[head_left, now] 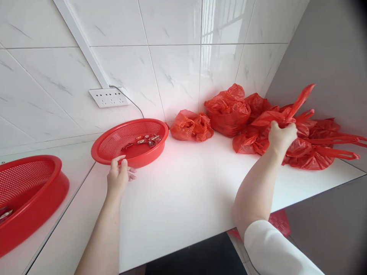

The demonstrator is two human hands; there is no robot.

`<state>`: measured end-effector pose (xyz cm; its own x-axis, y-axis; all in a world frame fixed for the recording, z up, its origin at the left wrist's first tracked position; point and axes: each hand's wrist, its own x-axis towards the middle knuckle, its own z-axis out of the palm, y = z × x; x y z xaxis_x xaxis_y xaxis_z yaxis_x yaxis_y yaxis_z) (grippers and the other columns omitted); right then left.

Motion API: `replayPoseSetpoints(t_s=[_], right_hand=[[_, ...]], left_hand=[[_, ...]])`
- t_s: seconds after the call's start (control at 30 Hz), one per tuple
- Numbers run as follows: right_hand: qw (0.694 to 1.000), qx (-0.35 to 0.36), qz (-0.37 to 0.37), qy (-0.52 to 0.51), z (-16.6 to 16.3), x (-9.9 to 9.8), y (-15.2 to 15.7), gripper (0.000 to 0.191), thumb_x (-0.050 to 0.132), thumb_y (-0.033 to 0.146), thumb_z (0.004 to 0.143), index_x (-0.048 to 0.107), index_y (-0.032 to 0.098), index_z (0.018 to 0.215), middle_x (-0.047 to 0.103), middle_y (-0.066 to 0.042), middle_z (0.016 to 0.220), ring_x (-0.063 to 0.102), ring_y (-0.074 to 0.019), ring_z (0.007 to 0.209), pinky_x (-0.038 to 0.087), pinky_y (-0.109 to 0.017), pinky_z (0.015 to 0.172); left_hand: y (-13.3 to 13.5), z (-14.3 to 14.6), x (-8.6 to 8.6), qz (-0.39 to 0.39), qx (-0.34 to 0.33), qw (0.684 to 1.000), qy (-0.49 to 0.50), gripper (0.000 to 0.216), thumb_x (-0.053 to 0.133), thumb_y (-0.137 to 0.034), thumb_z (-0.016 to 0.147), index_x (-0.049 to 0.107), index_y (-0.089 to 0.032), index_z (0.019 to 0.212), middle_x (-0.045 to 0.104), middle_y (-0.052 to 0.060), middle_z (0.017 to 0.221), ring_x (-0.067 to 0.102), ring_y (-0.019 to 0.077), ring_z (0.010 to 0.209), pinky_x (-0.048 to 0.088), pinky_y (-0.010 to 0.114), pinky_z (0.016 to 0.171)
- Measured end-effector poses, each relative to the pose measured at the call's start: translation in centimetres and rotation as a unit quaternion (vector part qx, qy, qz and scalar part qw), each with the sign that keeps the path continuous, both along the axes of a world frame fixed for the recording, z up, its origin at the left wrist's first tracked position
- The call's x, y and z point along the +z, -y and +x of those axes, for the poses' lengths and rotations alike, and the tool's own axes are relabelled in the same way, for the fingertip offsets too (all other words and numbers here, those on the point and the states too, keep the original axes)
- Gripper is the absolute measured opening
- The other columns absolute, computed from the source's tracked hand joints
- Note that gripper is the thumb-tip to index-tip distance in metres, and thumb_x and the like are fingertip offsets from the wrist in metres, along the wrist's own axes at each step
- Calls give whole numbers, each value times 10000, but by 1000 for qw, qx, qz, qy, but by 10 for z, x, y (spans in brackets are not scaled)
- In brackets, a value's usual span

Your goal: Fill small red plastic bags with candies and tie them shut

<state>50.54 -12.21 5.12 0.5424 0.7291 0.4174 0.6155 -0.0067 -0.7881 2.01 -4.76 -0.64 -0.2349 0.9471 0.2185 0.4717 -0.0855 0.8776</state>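
Note:
My left hand (119, 173) is at the near rim of a red plastic basket (99, 153), its fingers apart and nothing in them. Whether the fingertips touch the rim, I cannot tell. Several small wrapped packets (153, 140) lie inside this basket. On the right, my right hand (282, 135) is closed on the gathered top of a red plastic bag (276, 116), with one handle loop sticking up above the knuckles. That bag is among a heap of tied red plastic bags (311, 158); their contents are hidden.
A second red basket (56, 187) with packets stands at the left. Between the first basket and the heap are a small red bag (191, 126) and a fuller one (228, 110) by the tiled wall. A socket strip (109, 97) with a cable is on the wall above the white table (183, 198).

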Motion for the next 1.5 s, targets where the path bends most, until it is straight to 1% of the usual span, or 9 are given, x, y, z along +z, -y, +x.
replayPoseSetpoints(t_s=[0.27, 0.43, 0.67, 0.8, 0.93, 1.03, 1.13, 1.3, 1.5], right_hand=[[985, -169, 30, 28, -25, -4, -53, 424, 587, 308, 825, 596, 126, 1208, 628, -195, 1230, 584, -316, 1147, 423, -500, 1006], [993, 96, -69, -4, -87, -24, -110, 340, 576, 294, 844, 695, 174, 1139, 657, -131, 1253, 554, -257, 1233, 370, -394, 1084], [987, 130, -71, -59, -114, -57, -146, 411, 540, 292, 863, 665, 137, 1223, 634, -159, 1304, 596, -256, 1210, 442, -383, 1027], [991, 117, 39, -60, -100, -34, -130, 457, 529, 309, 879, 621, 112, 1282, 613, -143, 1339, 549, -217, 1271, 401, -339, 1085], [964, 169, 182, -94, -103, 12, -82, 427, 564, 400, 887, 645, 187, 1247, 660, -104, 1266, 617, -241, 1166, 511, -391, 957], [944, 265, 160, -116, -122, 42, -46, 366, 639, 418, 857, 678, 252, 1181, 697, -72, 1170, 658, -245, 1054, 551, -385, 846], [890, 424, 97, -137, -151, 51, -33, 281, 715, 379, 809, 699, 241, 1053, 711, -54, 1076, 670, -218, 959, 554, -359, 814], [737, 622, 49, -259, -212, 6, -49, 384, 774, 256, 759, 559, 230, 1076, 670, -4, 917, 638, -136, 817, 548, -284, 742], [701, 595, -25, -391, -227, -67, -44, 541, 754, 160, 760, 520, 244, 1241, 612, 40, 824, 591, -86, 702, 508, -218, 670]], left_hand=[[2, 3, -8, -3, -26, 999, -36, 508, 517, -553, 869, 447, -253, 1273, 633, -45, 643, 618, 149, 469, 516, 262, 521], [4, 5, -6, 7, -5, 997, -75, 464, 519, -552, 861, 503, -252, 1214, 638, -44, 635, 624, 158, 482, 530, 285, 565], [3, 4, -7, 14, 0, 996, -87, 444, 490, -553, 861, 524, -246, 1180, 638, -43, 625, 615, 159, 470, 527, 290, 577], [5, 4, -4, 8, -19, 995, -98, 437, 488, -530, 873, 520, -245, 1203, 647, -40, 644, 629, 163, 494, 529, 300, 629], [13, 12, -2, 52, -22, 993, -106, 481, 520, -472, 877, 486, -242, 1298, 645, -49, 659, 626, 153, 507, 519, 315, 726], [20, 22, -4, 105, -50, 991, -60, 442, 530, -463, 881, 525, -224, 1253, 596, -52, 620, 568, 126, 482, 507, 282, 652], [22, 31, -11, 104, -168, 979, 48, 476, 505, -535, 888, 526, -207, 1232, 618, 4, 731, 598, 142, 600, 494, 253, 563], [22, 39, -18, 85, -390, 906, 141, 816, 734, -585, 694, 451, -216, 1364, 537, 158, 1365, 544, 314, 1212, 514, 419, 915], [25, 37, -14, -9, -369, 904, 214, 351, 806, -324, 681, 673, -173, 969, 705, 71, 936, 662, 256, 888, 523, 412, 831]])
